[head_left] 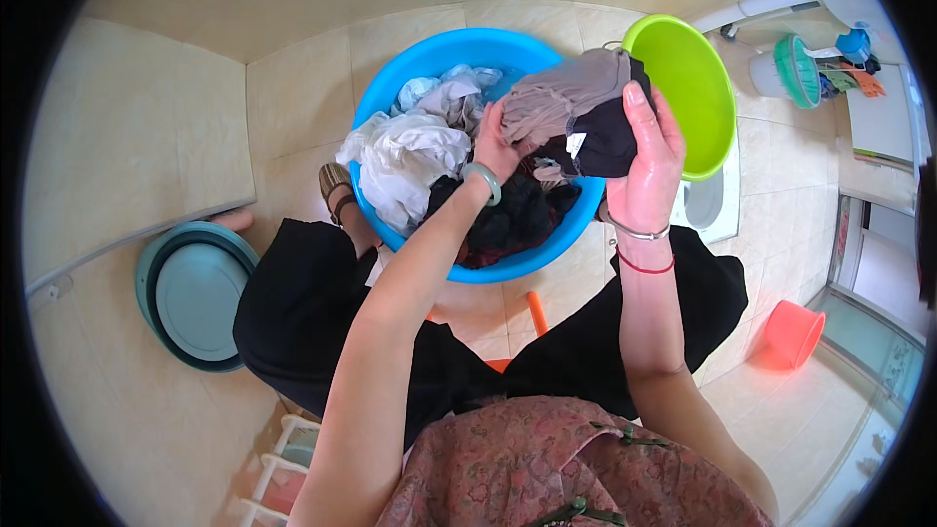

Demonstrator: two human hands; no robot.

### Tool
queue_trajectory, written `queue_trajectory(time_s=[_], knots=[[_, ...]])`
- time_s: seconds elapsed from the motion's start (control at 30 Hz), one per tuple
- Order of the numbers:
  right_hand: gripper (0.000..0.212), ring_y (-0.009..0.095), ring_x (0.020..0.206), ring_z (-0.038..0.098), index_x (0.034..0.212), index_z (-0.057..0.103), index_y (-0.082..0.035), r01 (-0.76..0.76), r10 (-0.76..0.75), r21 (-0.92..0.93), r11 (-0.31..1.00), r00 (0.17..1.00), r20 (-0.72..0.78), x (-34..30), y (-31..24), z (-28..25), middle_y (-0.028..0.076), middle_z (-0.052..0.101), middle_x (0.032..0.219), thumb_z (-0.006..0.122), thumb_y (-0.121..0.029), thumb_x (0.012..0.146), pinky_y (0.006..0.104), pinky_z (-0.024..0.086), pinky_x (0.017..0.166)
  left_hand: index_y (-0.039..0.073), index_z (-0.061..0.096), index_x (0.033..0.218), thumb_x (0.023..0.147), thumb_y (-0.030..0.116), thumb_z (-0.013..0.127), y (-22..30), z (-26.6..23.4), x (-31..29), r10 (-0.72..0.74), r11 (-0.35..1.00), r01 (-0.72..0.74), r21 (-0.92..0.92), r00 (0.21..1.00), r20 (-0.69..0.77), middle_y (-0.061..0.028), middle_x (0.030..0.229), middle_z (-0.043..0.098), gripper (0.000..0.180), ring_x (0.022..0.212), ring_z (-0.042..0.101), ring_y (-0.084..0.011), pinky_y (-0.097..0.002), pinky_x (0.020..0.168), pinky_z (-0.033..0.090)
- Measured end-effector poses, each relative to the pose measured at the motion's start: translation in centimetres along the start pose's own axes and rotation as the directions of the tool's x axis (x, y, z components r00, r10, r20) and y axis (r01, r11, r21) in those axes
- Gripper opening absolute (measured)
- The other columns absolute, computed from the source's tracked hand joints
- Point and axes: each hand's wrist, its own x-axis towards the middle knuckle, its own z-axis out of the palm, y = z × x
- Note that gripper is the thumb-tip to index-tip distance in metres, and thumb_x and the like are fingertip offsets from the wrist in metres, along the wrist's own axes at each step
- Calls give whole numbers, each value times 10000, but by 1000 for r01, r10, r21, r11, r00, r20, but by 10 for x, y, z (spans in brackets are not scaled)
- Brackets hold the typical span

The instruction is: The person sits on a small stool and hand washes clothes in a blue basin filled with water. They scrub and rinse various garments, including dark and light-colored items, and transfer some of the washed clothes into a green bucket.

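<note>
Grey-and-black garment (584,98) is held above the blue basin's (508,271) far right edge, left hand (496,146) grasping the grey cloth (547,102), right hand (652,137) grasping the black end (610,132); holding it farther inside that rim, folds spread, should catch any drips

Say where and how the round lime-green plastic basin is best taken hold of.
Probably by the right-hand rim of the basin, coming from the right: that curved edge looks free, while the grey-and-black cloth garment and the person's right hand overlap its left edge.
</note>
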Motion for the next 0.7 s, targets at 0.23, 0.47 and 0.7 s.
queue_trajectory(time_s=[0.23, 0.47, 0.7], knots=[[287, 76, 838, 583, 1085, 647, 42, 19, -25, -441, 897, 1000, -8, 23, -21, 20, 37, 659, 957, 689, -174, 901, 218, 473, 741, 117, 319, 1451, 891, -22, 593, 17, -26, 2, -424, 741, 372, -559, 905, 42, -72, 1340, 536, 639, 1224, 510, -207, -354, 977, 490], [506, 251, 963, 661, 1150, 640, 50, 39, 175, -941, 335, 979, 103, 65, 5, -36, 172, 692, 1065, 681, -355, 851, 319, 499, 849, 119, 289, 1493, 987, 133, 448, 96, -23, -41, -645, 668, 590, -453, 763, 42, -44, 1442, 449, 530, 1334, 402, -247, -495, 1036, 419], [690, 346, 1141, 600, 1239, 570, 97, 78, 435, -977, 198, 886, 159, 94, 41, -92, 269, 618, 1207, 701, -410, 789, 358, 459, 984, 22, 518, 1367, 941, 205, 546, 59, -58, -21, -470, 880, 473, 42, 880, -69, -116, 1263, 629, 465, 1215, 533, -209, -315, 1046, 363]])
